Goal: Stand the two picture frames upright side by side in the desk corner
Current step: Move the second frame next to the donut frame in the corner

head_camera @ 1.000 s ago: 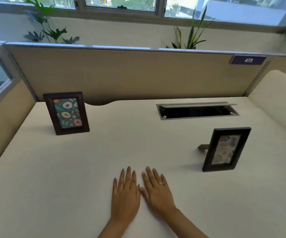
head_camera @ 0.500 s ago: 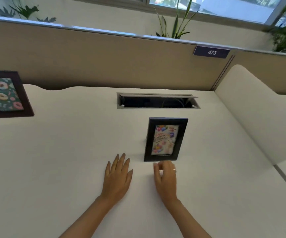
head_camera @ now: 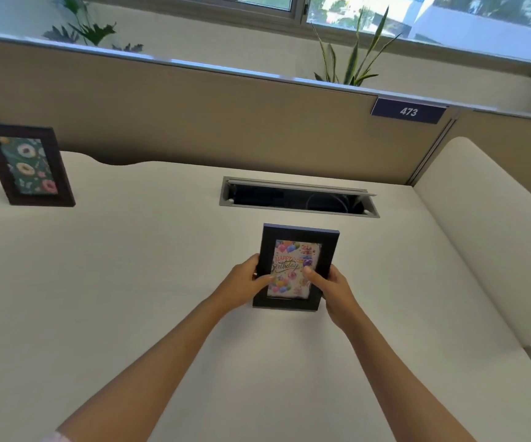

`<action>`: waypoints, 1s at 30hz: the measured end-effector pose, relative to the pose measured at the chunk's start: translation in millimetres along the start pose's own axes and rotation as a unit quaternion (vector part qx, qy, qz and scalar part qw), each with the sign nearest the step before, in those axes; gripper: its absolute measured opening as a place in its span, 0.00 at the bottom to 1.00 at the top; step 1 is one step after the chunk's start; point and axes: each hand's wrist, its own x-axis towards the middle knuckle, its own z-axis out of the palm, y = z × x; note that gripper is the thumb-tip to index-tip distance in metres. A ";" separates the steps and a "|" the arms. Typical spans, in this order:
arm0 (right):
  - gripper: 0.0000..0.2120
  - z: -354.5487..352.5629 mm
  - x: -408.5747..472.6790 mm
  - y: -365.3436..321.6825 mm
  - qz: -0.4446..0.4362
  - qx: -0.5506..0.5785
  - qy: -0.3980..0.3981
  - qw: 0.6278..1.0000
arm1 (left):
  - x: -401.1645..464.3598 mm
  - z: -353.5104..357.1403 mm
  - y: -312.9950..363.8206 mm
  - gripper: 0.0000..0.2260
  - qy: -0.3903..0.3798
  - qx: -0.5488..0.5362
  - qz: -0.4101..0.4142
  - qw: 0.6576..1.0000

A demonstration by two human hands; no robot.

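A black picture frame with a "Happy Birthday" balloon card stands upright at the middle of the white desk. My left hand grips its left edge and my right hand grips its right edge, thumbs on the glass. A dark brown picture frame with a green donut print stands upright by itself in the far left corner of the desk, close to the beige partition.
An open cable tray slot is cut into the desk just behind the black frame. Beige partition walls close the back; a rounded white divider runs along the right. A "473" sign and plants sit above.
Both hands lifted off the desk surface, reached forward and closed on the two sides of the black frame. The view swung right, then tilted back left.
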 end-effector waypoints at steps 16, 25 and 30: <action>0.11 115.9 17.0 -5.7 0.039 0.073 -0.057 0.995 | -40.9 -90.7 -40.7 0.19 0.126 -0.021 -0.003 0.992; 0.11 264.2 54.3 -12.2 0.036 0.088 -0.084 0.992 | -111.6 -220.8 -157.6 0.26 0.302 0.294 -0.069 0.904; 0.12 340.3 98.8 -17.9 0.033 0.074 -0.084 0.993 | -125.6 -302.3 -213.3 0.31 0.257 0.419 -0.133 0.861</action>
